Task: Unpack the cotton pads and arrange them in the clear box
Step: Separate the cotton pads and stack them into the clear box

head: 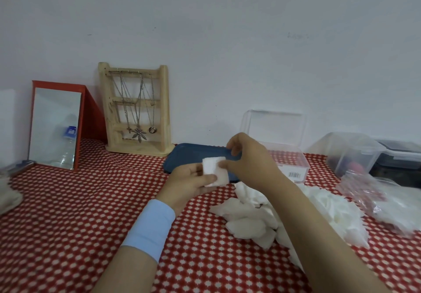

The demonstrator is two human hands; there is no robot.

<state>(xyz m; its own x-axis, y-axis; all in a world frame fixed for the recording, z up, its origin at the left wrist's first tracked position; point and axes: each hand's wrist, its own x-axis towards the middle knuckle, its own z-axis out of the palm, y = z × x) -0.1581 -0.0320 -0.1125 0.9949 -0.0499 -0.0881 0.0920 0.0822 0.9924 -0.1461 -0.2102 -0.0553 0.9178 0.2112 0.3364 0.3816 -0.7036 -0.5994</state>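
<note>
My left hand (189, 180) holds a small stack of white square cotton pads (213, 169) above the red patterned tablecloth, thumb across the front. My right hand (248, 160) pinches the stack's right edge with thumb and fingers. Just behind my right hand stands the clear box (293, 163), its hinged lid (275, 126) raised against the wall. A heap of loose cotton pads (252, 220) lies on the cloth below my right forearm and spreads rightward. The crumpled clear plastic packet (369, 192) rests at the right, beside the heap.
A dark blue tray (189, 158) lies behind my hands. A wooden jewellery stand (136, 110) with necklaces and a red-framed mirror (57, 126) lean at the wall on the left. Two lidded plastic containers (350, 153) stand at the far right. A blue wristband is on my left wrist.
</note>
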